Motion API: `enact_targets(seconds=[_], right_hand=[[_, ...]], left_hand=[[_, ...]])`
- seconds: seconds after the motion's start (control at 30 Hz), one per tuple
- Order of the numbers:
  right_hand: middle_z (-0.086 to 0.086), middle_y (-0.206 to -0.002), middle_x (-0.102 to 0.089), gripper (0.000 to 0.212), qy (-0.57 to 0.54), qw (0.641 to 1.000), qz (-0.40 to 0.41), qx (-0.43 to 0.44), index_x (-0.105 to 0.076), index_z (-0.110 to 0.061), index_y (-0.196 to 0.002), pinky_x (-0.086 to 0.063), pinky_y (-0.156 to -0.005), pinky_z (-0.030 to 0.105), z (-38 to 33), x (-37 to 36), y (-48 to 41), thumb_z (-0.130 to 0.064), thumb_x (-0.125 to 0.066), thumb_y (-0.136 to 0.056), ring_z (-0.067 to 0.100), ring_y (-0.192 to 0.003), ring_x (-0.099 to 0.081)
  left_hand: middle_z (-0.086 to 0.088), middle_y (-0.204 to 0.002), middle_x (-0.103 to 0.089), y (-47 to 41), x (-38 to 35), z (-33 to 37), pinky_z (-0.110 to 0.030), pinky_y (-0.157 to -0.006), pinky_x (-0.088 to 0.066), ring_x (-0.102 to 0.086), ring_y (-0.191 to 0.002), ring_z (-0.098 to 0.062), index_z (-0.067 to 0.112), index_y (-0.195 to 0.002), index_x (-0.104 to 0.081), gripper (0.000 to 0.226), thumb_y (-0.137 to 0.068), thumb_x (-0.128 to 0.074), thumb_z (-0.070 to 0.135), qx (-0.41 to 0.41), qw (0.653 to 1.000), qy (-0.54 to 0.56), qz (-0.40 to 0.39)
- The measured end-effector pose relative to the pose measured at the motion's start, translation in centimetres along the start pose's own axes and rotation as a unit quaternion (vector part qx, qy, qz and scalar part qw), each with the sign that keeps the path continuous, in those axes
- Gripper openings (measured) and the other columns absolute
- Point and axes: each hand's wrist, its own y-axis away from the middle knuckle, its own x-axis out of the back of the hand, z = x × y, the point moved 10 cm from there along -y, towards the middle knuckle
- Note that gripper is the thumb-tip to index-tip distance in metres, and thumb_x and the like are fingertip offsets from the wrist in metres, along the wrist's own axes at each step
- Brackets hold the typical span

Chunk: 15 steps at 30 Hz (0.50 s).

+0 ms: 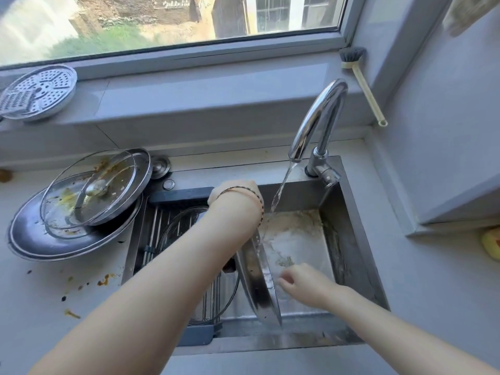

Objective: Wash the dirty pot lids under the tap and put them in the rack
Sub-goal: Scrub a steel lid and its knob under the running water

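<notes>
The round steel pot lid (258,282) is stood edge-on at centre, between the left hand (232,192), its grip hidden, and the slack-fingered right hand (300,285), with the steel-rod rack (153,228) just leftward.

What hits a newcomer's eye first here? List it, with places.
The tap pours water onto a steel lid held on edge in the sink by the left hand, while the right hand touches its inner face. On the counter to the left sits a stack of dirty lids smeared with yellow-brown sauce. A glass lid already lies in the rack.
</notes>
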Motion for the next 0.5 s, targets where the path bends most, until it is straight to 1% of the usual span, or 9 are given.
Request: enact_targets(seconds=[0.03, 0.07, 0.1, 0.13, 0.2, 0.27, 0.33, 0.4, 0.5], right_hand=[[0.004, -0.095, -0.066, 0.029, -0.01, 1.0, 0.013, -0.008, -0.063, -0.016, -0.097, -0.048, -0.076, 0.032, 0.1, 0.3, 0.0, -0.03, -0.038, -0.098, 0.021, -0.089, -0.061], [0.005, -0.123, -0.059, 0.035, -0.02, 0.999, 0.022, -0.018, -0.055, -0.014, -0.123, -0.042, -0.096, 0.032, 0.3, 0.5, 0.0, -0.032, -0.038, -0.099, 0.02, -0.114, -0.055], [0.004, -0.143, -0.042, 0.047, -0.034, 0.999, 0.031, -0.022, -0.037, -0.013, -0.14, -0.03, -0.108, 0.03, 0.2, 0.7, 0.0, -0.035, -0.036, -0.099, 0.018, -0.132, -0.039], [0.001, -0.153, -0.023, 0.059, -0.049, 0.998, 0.036, -0.021, -0.018, -0.014, -0.148, -0.017, -0.114, 0.029, 0.0, 0.7, -0.2, -0.041, -0.034, -0.098, 0.016, -0.142, -0.021], [0.0, -0.158, 0.009, 0.074, -0.054, 0.995, 0.06, -0.055, 0.006, -0.018, -0.149, -0.001, -0.117, 0.033, 0.2, 1.1, -1.0, -0.055, -0.027, -0.095, 0.014, -0.145, 0.007], [0.004, -0.156, 0.02, 0.08, -0.035, 0.985, 0.125, -0.111, 0.014, -0.017, -0.148, 0.007, -0.117, 0.036, 0.9, 2.8, -2.1, -0.062, -0.02, -0.092, 0.017, -0.143, 0.018], [0.006, -0.154, 0.024, 0.079, 0.013, 0.975, 0.189, -0.117, 0.016, -0.013, -0.147, 0.013, -0.114, 0.035, -0.3, 4.9, -3.2, -0.061, -0.016, -0.092, 0.018, -0.141, 0.023], [0.006, -0.153, 0.025, 0.075, 0.046, 0.974, 0.218, -0.039, 0.015, -0.011, -0.146, 0.017, -0.112, 0.033, -3.8, 5.9, -4.1, -0.056, -0.011, -0.093, 0.018, -0.14, 0.025], [0.0, -0.15, 0.027, 0.084, 0.103, 0.975, 0.165, 0.107, 0.014, -0.013, -0.146, 0.017, -0.111, 0.027, -8.3, 4.4, -3.6, -0.067, 0.002, -0.084, 0.012, -0.139, 0.025]], left_hand=[[-0.003, -0.064, -0.048, -0.4, -0.5, -0.7, -0.03, -0.058, -0.045, -0.054, -0.071, -0.027, 0.011, -0.099, -0.057, 0.019, -0.082, -0.055, 0.002, 0.003, 1.0, 0.014, 0.008], [-0.004, -0.071, -0.054, -0.8, -1.1, -1.7, -0.033, -0.063, -0.049, -0.057, -0.076, -0.028, 0.008, -0.105, -0.057, 0.023, -0.083, -0.052, 0.002, 0.011, 0.998, 0.051, 0.02], [-0.007, -0.082, -0.059, -1.2, -1.8, -2.8, -0.036, -0.069, -0.052, -0.058, -0.082, -0.029, 0.008, -0.112, -0.054, 0.028, -0.085, -0.047, 0.004, 0.019, 0.993, 0.111, 0.039], [-0.01, -0.093, -0.062, -1.3, -2.6, -3.8, -0.037, -0.074, -0.053, -0.06, -0.087, -0.031, 0.01, -0.118, -0.049, 0.034, -0.085, -0.042, 0.005, 0.021, 0.981, 0.184, 0.059], [-0.011, -0.102, -0.063, -1.2, -4.6, -5.2, -0.04, -0.076, -0.054, -0.061, -0.086, -0.032, 0.021, -0.13, -0.04, 0.048, -0.085, -0.036, 0.007, 0.011, 0.94, 0.326, 0.095], [-0.011, -0.097, -0.065, -0.6, -6.5, -5.9, -0.043, -0.072, -0.055, -0.062, -0.078, -0.032, 0.031, -0.137, -0.034, 0.06, -0.083, -0.035, 0.004, 0.008, 0.893, 0.429, 0.134], [-0.012, -0.089, -0.067, 0.2, -8.0, -5.6, -0.044, -0.07, -0.054, -0.062, -0.071, -0.033, 0.035, -0.135, -0.037, 0.063, -0.081, -0.037, 0.003, 0.007, 0.848, 0.502, 0.168], [-0.008, -0.091, -0.069, 0.8, -8.6, -5.1, -0.037, -0.072, -0.051, -0.061, -0.072, -0.029, 0.034, -0.134, -0.041, 0.061, -0.082, -0.04, 0.002, 0.007, 0.814, 0.549, 0.189], [-0.003, -0.085, -0.067, 0.6, -8.8, -6.4, -0.035, -0.07, -0.048, -0.058, -0.066, -0.023, 0.03, -0.132, -0.047, 0.062, -0.08, -0.04, -0.003, 0.034, 0.776, 0.589, 0.224]])
